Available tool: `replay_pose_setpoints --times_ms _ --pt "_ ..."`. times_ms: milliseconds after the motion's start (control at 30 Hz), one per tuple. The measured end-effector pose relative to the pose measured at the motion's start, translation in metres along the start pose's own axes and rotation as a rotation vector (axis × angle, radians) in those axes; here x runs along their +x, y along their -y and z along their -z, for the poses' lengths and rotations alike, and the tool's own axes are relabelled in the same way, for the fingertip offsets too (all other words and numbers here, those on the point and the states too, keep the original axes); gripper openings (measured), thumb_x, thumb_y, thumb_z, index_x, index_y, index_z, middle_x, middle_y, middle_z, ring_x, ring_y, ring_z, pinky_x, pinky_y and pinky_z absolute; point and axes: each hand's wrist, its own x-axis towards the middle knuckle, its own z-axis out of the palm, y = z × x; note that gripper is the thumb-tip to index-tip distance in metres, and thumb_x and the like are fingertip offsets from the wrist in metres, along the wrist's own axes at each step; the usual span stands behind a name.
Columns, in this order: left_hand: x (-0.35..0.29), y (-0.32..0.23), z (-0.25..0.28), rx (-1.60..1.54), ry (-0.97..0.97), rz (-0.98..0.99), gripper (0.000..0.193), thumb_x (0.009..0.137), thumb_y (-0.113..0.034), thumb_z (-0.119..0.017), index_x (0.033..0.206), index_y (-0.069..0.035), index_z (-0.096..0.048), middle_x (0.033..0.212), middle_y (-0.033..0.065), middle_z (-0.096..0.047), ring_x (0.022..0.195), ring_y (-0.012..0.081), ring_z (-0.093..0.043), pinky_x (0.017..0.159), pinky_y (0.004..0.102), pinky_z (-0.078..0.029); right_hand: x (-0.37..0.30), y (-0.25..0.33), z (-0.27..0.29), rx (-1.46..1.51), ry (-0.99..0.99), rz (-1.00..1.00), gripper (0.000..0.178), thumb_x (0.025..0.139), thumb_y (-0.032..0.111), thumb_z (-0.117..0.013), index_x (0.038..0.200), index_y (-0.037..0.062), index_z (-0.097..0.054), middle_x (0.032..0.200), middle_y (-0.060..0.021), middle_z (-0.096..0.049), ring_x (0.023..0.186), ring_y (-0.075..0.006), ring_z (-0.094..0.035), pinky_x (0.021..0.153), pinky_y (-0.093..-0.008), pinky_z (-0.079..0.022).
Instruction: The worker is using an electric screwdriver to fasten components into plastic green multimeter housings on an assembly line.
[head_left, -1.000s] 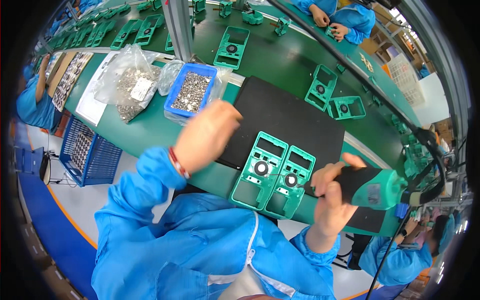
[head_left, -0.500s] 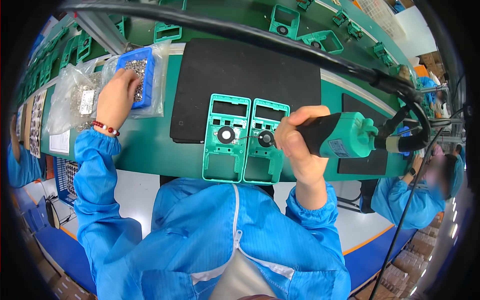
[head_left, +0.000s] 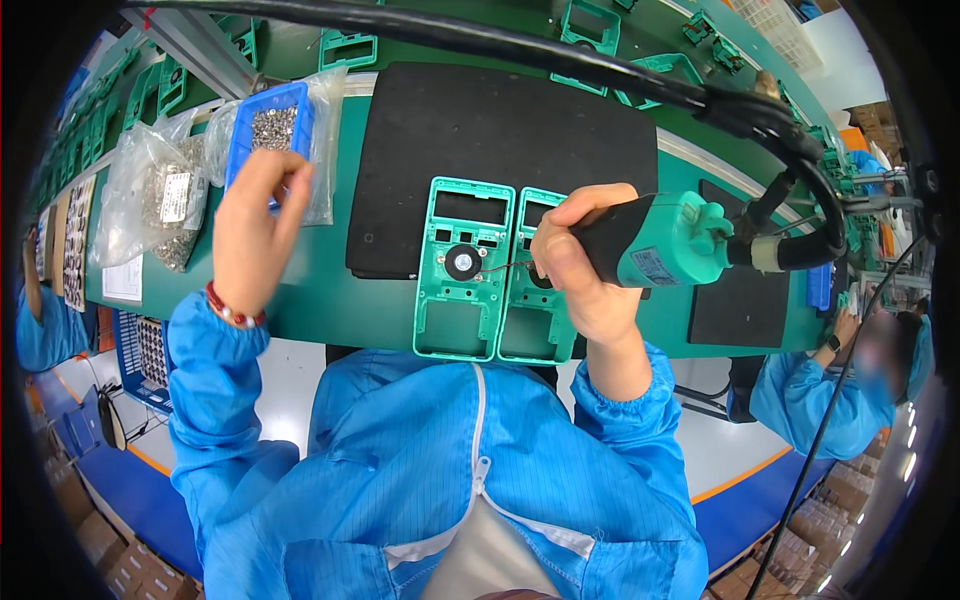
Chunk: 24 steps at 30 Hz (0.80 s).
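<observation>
My right hand is wrapped round a black and green electric screwdriver, its body lying nearly level above the right housing. My left hand is in the air in front of a blue tray of small metal screws. Its thumb and fingertips are drawn together; whatever is between them is too small to make out. Before me, two green plastic housings lie side by side. A round black speaker with a pale centre sits in the left one, and a thin wire runs to the right one, partly hidden behind my right hand.
Behind the housings lies a black mat. Clear bags of small parts lie left of the tray. A thick black arm crosses above the bench to the screwdriver. More green housings stand behind. Co-workers sit at both sides.
My left hand has come away from the screw tray, nearer to me and rightward. My right hand has shifted slightly left and up in the picture, still gripping the screwdriver.
</observation>
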Motion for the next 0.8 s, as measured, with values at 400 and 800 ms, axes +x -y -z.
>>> replay_pose_setpoints --times_ms 400,800 --pt "-0.073 -0.116 -0.072 -0.287 0.322 -0.659 0.018 0.077 -0.014 -0.066 0.09 -0.004 -0.058 0.11 0.0145 -0.064 0.104 0.0281 -0.062 0.09 0.0394 -0.048 -0.001 -0.003 -0.002 0.03 0.036 -0.057 0.029 0.078 -0.008 -0.076 0.1 0.0022 -0.06 0.086 -0.003 -0.062 0.07 -0.0057 -0.056 0.06 -0.0218 -0.047" --pt "-0.078 -0.13 -0.096 -0.193 0.385 -0.595 0.02 0.079 -0.01 -0.062 0.096 0.0 -0.057 0.11 0.0188 -0.061 0.109 0.0313 -0.058 0.097 0.0412 -0.045 0.004 -0.009 -0.001 0.016 0.093 -0.047 0.028 0.074 -0.011 -0.077 0.095 0.0001 -0.062 0.084 -0.0056 -0.065 0.069 -0.0091 -0.06 0.059 -0.024 -0.05"
